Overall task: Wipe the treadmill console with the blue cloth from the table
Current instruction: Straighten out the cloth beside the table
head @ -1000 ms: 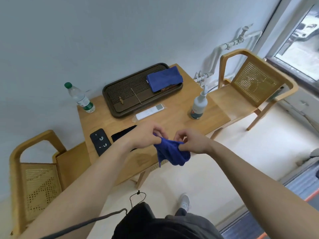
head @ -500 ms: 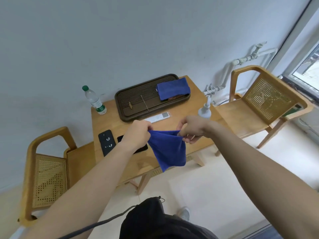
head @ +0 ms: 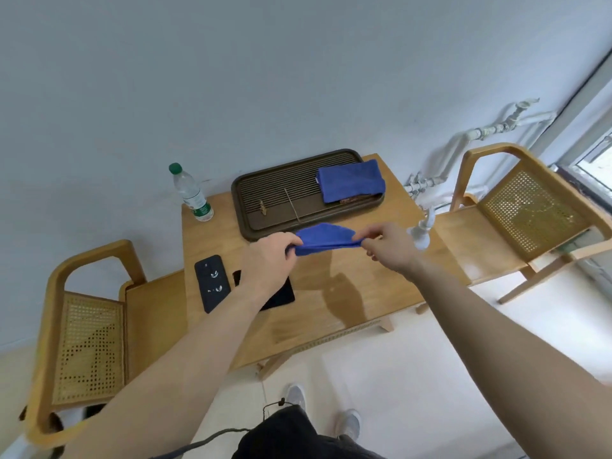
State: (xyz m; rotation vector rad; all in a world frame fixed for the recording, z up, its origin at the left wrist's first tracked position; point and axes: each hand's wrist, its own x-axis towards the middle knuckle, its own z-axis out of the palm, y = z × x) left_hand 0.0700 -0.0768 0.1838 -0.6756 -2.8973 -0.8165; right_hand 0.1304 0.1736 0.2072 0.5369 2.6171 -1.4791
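A blue cloth (head: 324, 239) is stretched flat between my two hands above the wooden table (head: 344, 293). My left hand (head: 268, 263) pinches its left end and my right hand (head: 385, 245) pinches its right end. The cloth hangs in the air just in front of the dark tray (head: 265, 207). A second blue cloth (head: 349, 180), folded, lies on the right part of that tray. No treadmill console is in view.
A water bottle (head: 190, 193) stands at the table's back left. A white spray bottle (head: 420, 233) is at its right edge, partly behind my right hand. Two dark phones (head: 212, 283) lie at the left. Wooden chairs (head: 86, 329) (head: 516, 213) flank the table.
The view has swung toward the table. My hands have lifted the cloth forward over the table and pulled it out from a hanging bunch into a flat, stretched strip.
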